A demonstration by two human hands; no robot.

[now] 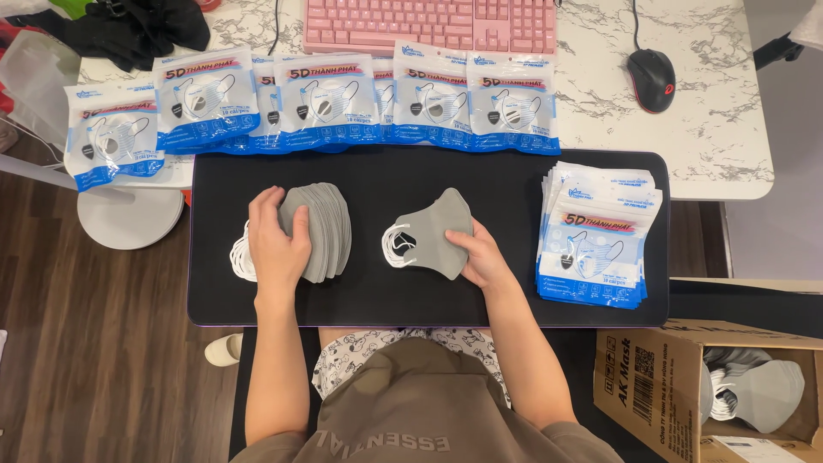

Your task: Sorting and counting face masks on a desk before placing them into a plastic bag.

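Left hand (276, 240) curled over fanned stack of grey masks (321, 230) on black mat (429, 300); right hand (482, 257) pinching small grey mask bundle (433, 233) at mat centre. Open cardboard box (656, 386) lower right holds more grey masks (759, 393). Empty printed pouches (600, 236) piled at mat's right edge

Left hand (276, 240) presses a grey mask stack (321, 230); right hand (482, 257) grips a smaller mask bundle (433, 231).
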